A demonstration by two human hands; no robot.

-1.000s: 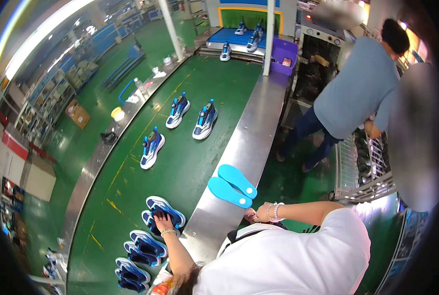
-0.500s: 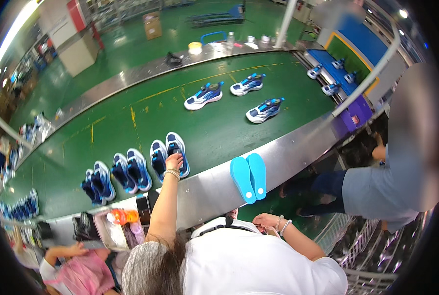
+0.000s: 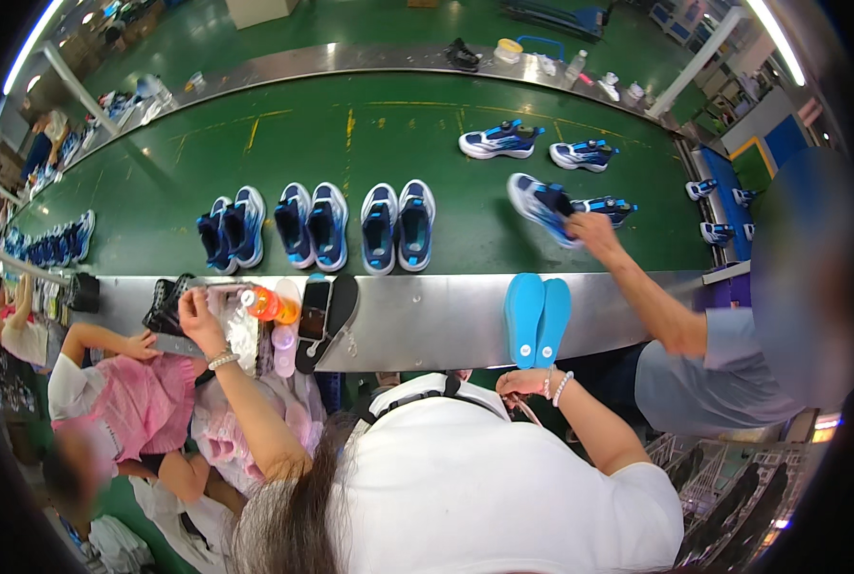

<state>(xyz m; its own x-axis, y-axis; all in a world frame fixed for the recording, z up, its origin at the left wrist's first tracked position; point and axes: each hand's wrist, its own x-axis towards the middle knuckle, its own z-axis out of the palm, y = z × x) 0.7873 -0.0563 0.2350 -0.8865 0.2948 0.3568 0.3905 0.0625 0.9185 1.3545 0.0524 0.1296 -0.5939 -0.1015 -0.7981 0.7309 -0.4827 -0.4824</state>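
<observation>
My left hand point(image 3: 200, 320) is at the left edge of an open box point(image 3: 244, 337) on the steel ledge. Its fingers are curled; what they hold, if anything, I cannot make out. In the box's right part lies an orange bottle point(image 3: 272, 305). My right hand point(image 3: 522, 383) is low in front of the ledge, just below a pair of blue insoles point(image 3: 524, 320), its fingers closed around something hidden. Beyond the ledge, a pair of blue-and-white sneakers point(image 3: 379, 230) stands on the green belt, with further pairs to its left.
At right, a co-worker's hand point(image 3: 594, 232) holds a tilted sneaker point(image 3: 539, 203) over the belt. Single sneakers point(image 3: 499, 141) lie farther back. A phone point(image 3: 315, 308) and black insole point(image 3: 343, 311) rest right of the box. Another person in pink point(image 3: 144, 407) sits at left.
My left hand has let go of the nearest sneaker pair and moved left to the box. The co-worker's hand has reached over the belt and lifted a sneaker. The view has turned.
</observation>
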